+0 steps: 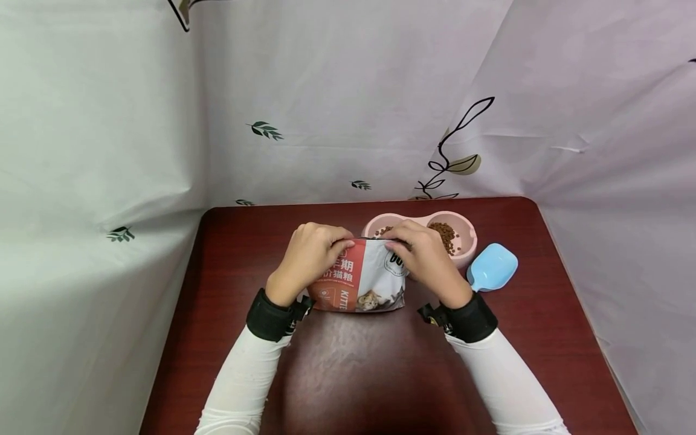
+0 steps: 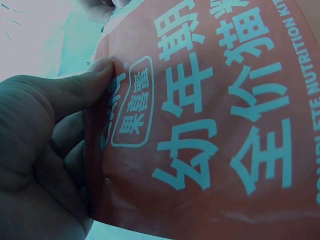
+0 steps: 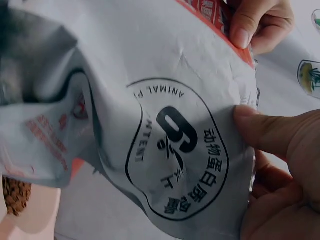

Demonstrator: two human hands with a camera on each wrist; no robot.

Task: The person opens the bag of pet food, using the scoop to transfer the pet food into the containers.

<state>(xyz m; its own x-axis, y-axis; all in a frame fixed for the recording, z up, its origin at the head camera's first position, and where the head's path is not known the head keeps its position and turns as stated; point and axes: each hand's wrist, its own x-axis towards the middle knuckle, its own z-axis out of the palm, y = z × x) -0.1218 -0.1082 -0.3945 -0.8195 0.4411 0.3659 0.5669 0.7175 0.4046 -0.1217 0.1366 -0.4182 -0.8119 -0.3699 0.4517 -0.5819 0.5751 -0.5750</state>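
Observation:
A cat food bag (image 1: 365,275), orange-red on one side and silver-grey on the other with a kitten picture, stands between the two hands. My left hand (image 1: 312,257) pinches its top edge at the orange part, thumb (image 2: 102,67) on the front and fingers behind. On the silver part, my right hand (image 1: 424,257) pinches the same edge, its thumb (image 3: 260,127) on the front face near a round printed label. Behind the bag sits a pink double bowl (image 1: 470,232), partly hidden by the bag and right hand, with brown kibble (image 1: 446,234) in both sides.
A light blue scoop (image 1: 493,266) lies on the dark red table (image 1: 234,272), right of the bowl and close to the right wrist. White patterned curtains (image 1: 337,109) hang behind the table and at both sides.

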